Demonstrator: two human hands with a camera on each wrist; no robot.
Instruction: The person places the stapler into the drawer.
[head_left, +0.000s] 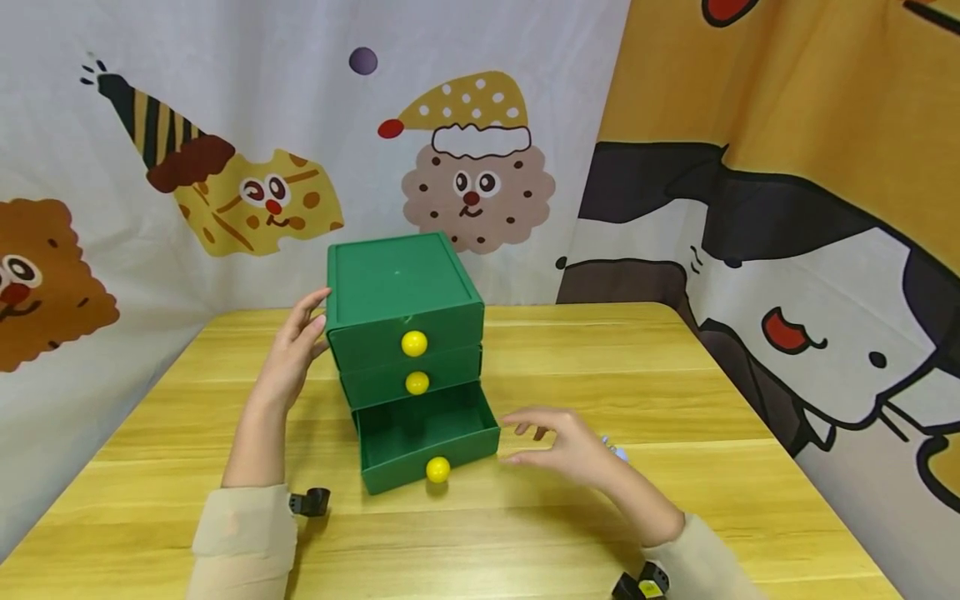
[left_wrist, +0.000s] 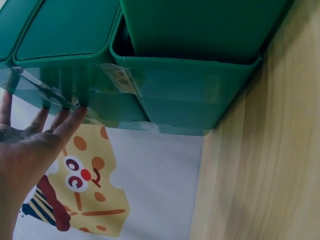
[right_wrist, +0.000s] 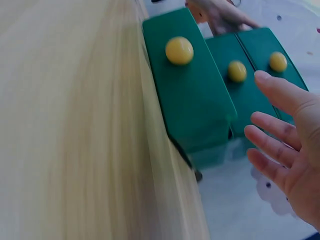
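Observation:
A green three-drawer box with round yellow knobs stands on the table. Its bottom drawer is pulled out and bare inside, while the upper two are closed. My left hand rests its fingertips against the box's left side near the top; the left wrist view shows those fingers spread on the green wall. Just off the right front corner of the bottom drawer, my right hand hovers with fingers and thumb apart, holding nothing.
The wooden table spreads around the box. A small light-blue item lies partly hidden behind the right wrist. Close behind hangs a curtain with cartoon prints. A dark wrist camera sits beside the left cuff.

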